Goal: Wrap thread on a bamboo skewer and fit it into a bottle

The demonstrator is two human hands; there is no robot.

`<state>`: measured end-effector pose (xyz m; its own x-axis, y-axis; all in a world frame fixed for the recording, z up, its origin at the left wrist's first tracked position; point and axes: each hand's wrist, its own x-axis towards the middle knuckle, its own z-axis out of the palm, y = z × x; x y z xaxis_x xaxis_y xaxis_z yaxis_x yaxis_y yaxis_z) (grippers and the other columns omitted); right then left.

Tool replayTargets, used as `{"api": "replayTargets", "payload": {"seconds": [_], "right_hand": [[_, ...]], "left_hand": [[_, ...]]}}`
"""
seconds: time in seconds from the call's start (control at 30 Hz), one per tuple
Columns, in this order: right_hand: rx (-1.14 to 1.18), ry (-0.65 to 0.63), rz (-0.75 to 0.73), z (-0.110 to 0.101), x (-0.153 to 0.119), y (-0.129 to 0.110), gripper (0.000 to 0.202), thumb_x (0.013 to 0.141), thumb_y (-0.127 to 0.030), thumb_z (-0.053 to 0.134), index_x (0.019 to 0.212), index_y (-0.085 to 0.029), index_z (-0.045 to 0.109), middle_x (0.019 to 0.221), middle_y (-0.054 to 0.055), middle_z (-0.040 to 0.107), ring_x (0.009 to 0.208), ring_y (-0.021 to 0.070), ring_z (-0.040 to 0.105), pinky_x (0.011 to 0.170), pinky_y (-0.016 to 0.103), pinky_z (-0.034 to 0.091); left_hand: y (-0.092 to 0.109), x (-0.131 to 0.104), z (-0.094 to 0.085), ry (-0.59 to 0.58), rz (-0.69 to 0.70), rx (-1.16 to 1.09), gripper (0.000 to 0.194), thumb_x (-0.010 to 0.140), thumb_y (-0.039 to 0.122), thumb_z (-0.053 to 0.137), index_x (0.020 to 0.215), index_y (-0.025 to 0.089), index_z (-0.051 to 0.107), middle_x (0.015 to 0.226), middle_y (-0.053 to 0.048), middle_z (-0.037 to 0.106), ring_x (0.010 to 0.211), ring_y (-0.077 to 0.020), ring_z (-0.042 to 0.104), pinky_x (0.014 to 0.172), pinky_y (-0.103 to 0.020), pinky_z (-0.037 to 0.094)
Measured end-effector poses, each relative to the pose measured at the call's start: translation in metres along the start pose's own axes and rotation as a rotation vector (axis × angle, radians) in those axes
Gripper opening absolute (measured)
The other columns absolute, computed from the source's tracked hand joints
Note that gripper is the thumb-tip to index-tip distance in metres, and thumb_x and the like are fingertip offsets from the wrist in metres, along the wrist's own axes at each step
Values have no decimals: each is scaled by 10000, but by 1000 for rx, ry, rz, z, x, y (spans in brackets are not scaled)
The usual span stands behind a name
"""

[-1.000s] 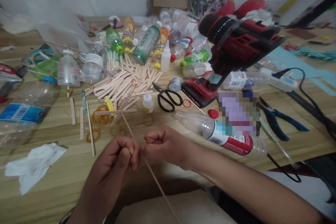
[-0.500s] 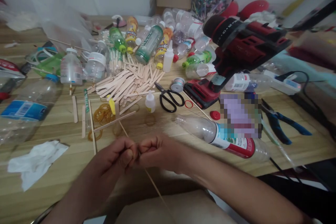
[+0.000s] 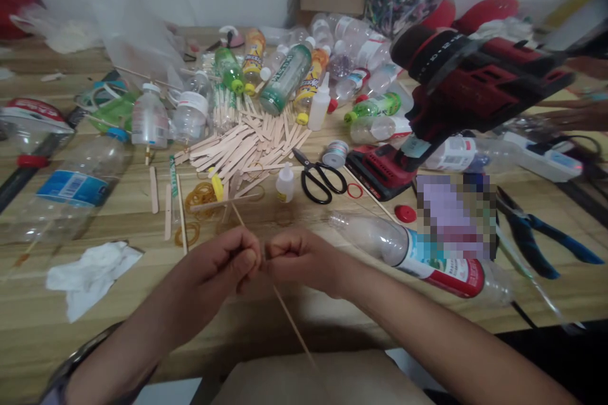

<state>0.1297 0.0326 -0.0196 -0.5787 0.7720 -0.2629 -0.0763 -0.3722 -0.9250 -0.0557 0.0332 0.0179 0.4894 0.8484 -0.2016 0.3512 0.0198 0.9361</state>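
Observation:
My left hand (image 3: 230,266) is closed, thumb and fingers pinching a thin wooden stick (image 3: 292,319). Right beside it my right hand (image 3: 299,259) is curled tight around the same stick, the knuckles of both almost touching. The stick slants from the table toward my lap; its middle is hidden by my fingers. At its far end a flat craft stick (image 3: 213,205) crosses it; I cannot tell whether they are joined. Tan rubber bands (image 3: 202,195) lie just behind, beside a small white glue bottle (image 3: 285,183) and black-handled scissors (image 3: 317,180).
A pile of craft sticks (image 3: 237,149) spreads mid-table before several plastic bottles. The red drill (image 3: 475,76) stands at right, near a labelled bottle (image 3: 427,259) and pliers (image 3: 527,228). Crumpled tissue (image 3: 92,272) lies left. Another person's hand (image 3: 579,115) shows at far right.
The view has swung slightly left, so the table's things appear farther right. Both hands stay together on the stick, and the craft stick at its far end has tilted closer to level.

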Motion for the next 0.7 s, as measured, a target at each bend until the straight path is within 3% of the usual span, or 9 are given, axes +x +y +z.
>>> {"api": "replayTargets", "payload": {"seconds": [0.13,0.2,0.3,0.4,0.7], "right_hand": [[-63,91,-77,-8,4,-3,454,698,-339,696,573,-212,278,540,-97,238,530,77,161,482,239,128],[-100,114,-105,-12,7,-5,455,706,-332,684,585,-214,262,557,-95,229,544,81,162,491,239,127],[-169,108,-132,-19,13,-6,431,712,-299,663,594,-216,257,574,-89,238,555,85,175,499,243,131],[-243,77,-152,-25,20,-9,398,723,-289,635,598,-220,263,571,-90,241,546,84,175,497,245,139],[-466,37,-212,-35,15,-17,353,745,-270,620,597,-219,304,585,-72,285,566,97,236,511,259,178]], "left_hand": [[-1,3,11,167,-77,-302,173,865,348,556,805,186,571,661,32,538,586,-116,510,547,-224,430],[-2,3,16,252,-115,-308,207,853,359,579,939,172,595,674,33,560,603,-126,544,568,-241,452],[-2,4,20,342,-137,-76,266,853,341,588,1052,168,626,706,14,618,648,-153,590,599,-268,471],[1,10,19,387,-110,166,202,854,282,577,982,169,685,790,-23,696,725,-178,632,656,-288,483],[-2,17,26,349,48,425,161,823,120,541,824,175,692,822,-25,685,763,-164,618,678,-273,440]]}}
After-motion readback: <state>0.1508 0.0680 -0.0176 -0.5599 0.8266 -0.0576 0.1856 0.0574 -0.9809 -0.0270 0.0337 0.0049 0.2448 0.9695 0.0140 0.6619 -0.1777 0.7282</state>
